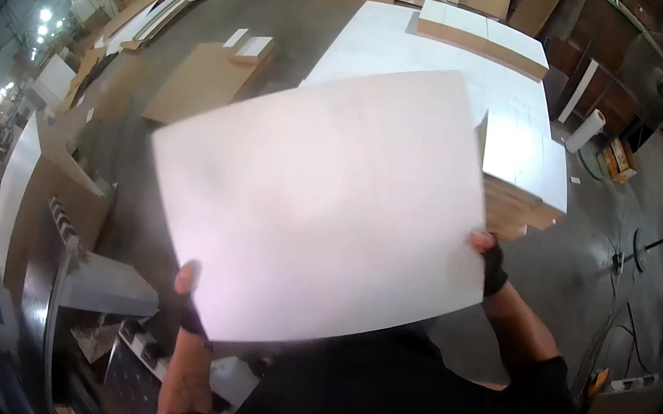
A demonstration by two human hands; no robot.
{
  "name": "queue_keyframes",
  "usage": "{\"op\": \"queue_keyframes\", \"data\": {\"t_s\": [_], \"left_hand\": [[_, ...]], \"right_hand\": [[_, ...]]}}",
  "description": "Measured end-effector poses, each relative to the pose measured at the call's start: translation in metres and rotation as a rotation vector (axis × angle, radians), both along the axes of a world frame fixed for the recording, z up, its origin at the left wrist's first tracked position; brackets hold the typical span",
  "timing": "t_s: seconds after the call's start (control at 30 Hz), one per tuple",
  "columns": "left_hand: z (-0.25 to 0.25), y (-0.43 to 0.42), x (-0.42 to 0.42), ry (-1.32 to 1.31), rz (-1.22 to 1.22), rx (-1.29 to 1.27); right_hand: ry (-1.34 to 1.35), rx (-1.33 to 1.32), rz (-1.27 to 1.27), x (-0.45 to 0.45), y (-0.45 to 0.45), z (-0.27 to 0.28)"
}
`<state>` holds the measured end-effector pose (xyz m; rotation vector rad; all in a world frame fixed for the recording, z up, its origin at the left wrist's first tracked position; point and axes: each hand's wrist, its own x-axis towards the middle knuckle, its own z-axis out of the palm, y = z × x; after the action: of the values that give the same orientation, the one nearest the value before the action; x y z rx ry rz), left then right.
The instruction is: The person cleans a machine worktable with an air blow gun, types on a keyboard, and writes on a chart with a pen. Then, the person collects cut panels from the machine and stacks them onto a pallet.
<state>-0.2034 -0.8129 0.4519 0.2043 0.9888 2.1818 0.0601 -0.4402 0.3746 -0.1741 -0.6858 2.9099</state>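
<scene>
A large white rectangular panel [322, 214] is held up in front of my body, tilted in the view. My left hand [185, 292], in a dark fingerless glove, grips its left edge near the lower corner, with the thumb over the face. On the opposite edge my right hand [490, 259], gloved alike, is closed with its thumb on the face. The other fingers of both hands are hidden behind the panel. Beyond it, white boards [518, 148] lie stacked at the near right end of a white-topped surface [372, 39].
More white boards [482, 38] lie in a row at the far end. Brown sheet material [201, 83] with small white pieces is on the left. Machine parts [108, 286] stand close at the lower left. A white roll [586, 130] and cables [616, 289] are on the right.
</scene>
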Motion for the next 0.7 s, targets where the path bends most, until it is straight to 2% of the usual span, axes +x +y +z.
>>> {"op": "queue_keyframes", "data": {"t_s": [0.03,0.07,0.17,0.2,0.23,0.3,0.37,0.4,0.47,0.6,0.67,0.7], "left_hand": [[-0.023,-0.009,-0.031,0.013,0.034,0.029],[-0.046,-0.018,-0.062,0.026,0.068,0.058],[-0.043,0.008,-0.138,0.058,0.106,0.087],[-0.035,0.011,-0.165,0.095,0.105,0.074],[-0.026,0.021,-0.19,0.107,0.169,0.051],[-0.007,0.038,-0.242,0.13,0.292,-0.016],[-0.01,0.019,-0.292,0.16,0.266,-0.048],[-0.002,0.027,-0.327,0.193,0.254,-0.061],[0.014,0.04,-0.392,0.229,0.214,-0.093],[0.026,0.073,-0.527,0.208,0.071,-0.091],[0.021,0.098,-0.6,0.181,-0.036,-0.028],[0.02,0.118,-0.64,0.159,-0.095,0.022]], "right_hand": [[0.015,0.177,0.019,-0.041,0.004,0.024],[-0.021,0.166,0.025,-0.085,0.018,0.043],[-0.135,0.205,0.029,-0.213,0.048,0.066],[-0.17,0.233,0.024,-0.252,0.054,0.065],[-0.103,0.153,0.125,-0.29,0.066,0.05],[0.033,-0.03,0.321,-0.371,0.081,-0.008],[0.038,-0.182,0.315,-0.425,0.076,-0.064],[0.048,-0.254,0.303,-0.461,0.077,-0.069],[0.065,-0.233,0.255,-0.519,0.079,-0.076],[0.066,-0.186,0.147,-0.625,0.095,-0.07],[0.079,0.137,0.048,-0.679,0.112,-0.034],[0.07,0.143,0.052,-0.705,0.125,-0.021]]}}
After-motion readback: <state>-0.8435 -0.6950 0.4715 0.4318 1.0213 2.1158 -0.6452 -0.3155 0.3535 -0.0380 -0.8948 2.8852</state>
